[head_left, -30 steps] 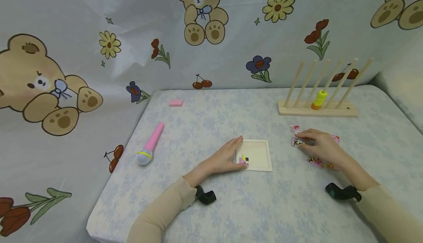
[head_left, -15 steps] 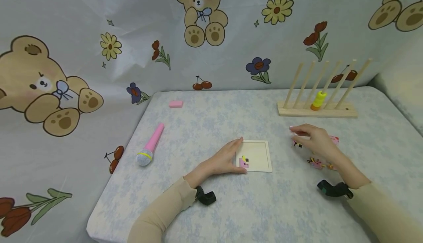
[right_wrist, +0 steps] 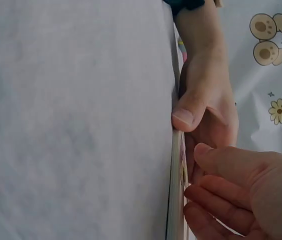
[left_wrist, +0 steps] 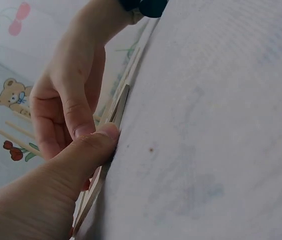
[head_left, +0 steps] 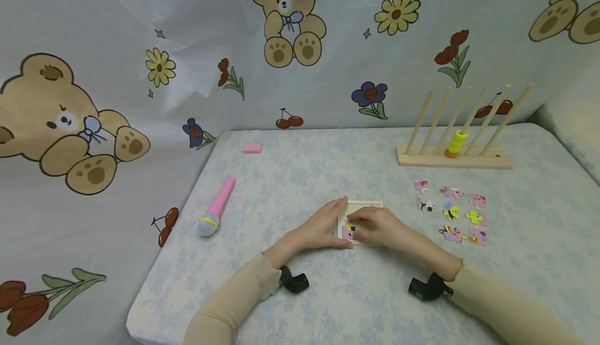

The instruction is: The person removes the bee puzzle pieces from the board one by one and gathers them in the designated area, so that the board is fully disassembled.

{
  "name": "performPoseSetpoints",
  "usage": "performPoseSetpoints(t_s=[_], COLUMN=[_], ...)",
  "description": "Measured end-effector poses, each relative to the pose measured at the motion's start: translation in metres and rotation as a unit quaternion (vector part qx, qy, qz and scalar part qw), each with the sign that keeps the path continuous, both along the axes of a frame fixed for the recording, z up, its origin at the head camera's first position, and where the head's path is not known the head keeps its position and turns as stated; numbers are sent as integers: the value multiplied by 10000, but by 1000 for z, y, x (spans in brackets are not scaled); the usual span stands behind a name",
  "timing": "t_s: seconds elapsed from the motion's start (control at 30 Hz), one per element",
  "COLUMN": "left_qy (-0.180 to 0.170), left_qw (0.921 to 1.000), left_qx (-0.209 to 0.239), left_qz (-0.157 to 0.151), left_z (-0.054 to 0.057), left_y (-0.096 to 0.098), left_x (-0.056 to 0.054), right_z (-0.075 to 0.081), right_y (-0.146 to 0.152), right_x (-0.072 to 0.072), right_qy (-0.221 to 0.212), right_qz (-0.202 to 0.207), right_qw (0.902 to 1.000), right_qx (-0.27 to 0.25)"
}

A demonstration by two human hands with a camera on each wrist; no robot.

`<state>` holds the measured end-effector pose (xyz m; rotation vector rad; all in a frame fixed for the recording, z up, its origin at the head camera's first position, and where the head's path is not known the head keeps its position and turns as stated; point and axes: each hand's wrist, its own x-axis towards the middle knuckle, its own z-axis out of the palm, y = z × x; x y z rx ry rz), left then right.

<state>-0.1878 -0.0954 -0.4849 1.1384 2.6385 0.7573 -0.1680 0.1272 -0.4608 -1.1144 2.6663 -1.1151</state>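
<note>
A small pale puzzle tray (head_left: 367, 202) lies on the table in front of me. My left hand (head_left: 320, 226) grips its left side, with the thumb on the near edge and the fingers along the far edge. One pink and yellow puzzle piece (head_left: 347, 232) lies in the tray's near left corner. Over the tray reaches my right hand (head_left: 388, 228), its fingertips right beside that piece. In the right wrist view, the right thumb (right_wrist: 206, 151) stands apart from the loosely bent fingers (right_wrist: 216, 202), with nothing visible between them. Most of the tray's inside is hidden by this hand.
Several loose puzzle pieces (head_left: 451, 211) lie in rows right of the tray. Behind them stands a wooden peg rack (head_left: 454, 162) with yellow and orange rings (head_left: 457, 143). On the left lie a pink toy microphone (head_left: 218, 203) and a pink block (head_left: 252, 148).
My right hand has left the loose pieces and moved left to the tray, uncovering the rows of pieces. The left hand keeps its place on the tray.
</note>
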Motion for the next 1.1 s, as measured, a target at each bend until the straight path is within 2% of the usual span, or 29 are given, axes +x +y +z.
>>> performPoseSetpoints(t_s=[0.13,0.27,0.47,0.67,0.8,0.93,1.1], left_qy=[52,52,86,36,-28,-48,59], left_qw=[10000,10000,10000,10000,10000,10000,9999], left_qx=[-22,-31,-22,-36,-55,-67,-76], left_qz=[-23,-6,-7,7,19,10,-42], left_z=[0,-1,-4,-4,-4,-3,-4], left_y=[0,-1,-1,-1,-1,-1,0], left_x=[1,0,-2,-1,-1,0,-2], right_z=[-2,-3,-7,-10,-11,-13,-14], right_y=[-5,-6,-8,-9,-9,-10,-11], right_x=[4,7,8,6,5,6,4], right_qy=[348,413,218,-307,-484,-362,55], right_qz=[66,58,-25,-239,-242,-50,223], right_qw=[9993,9990,9998,9985,9971,9974,9975], right_qx=[146,165,-4,-386,-531,-621,-670])
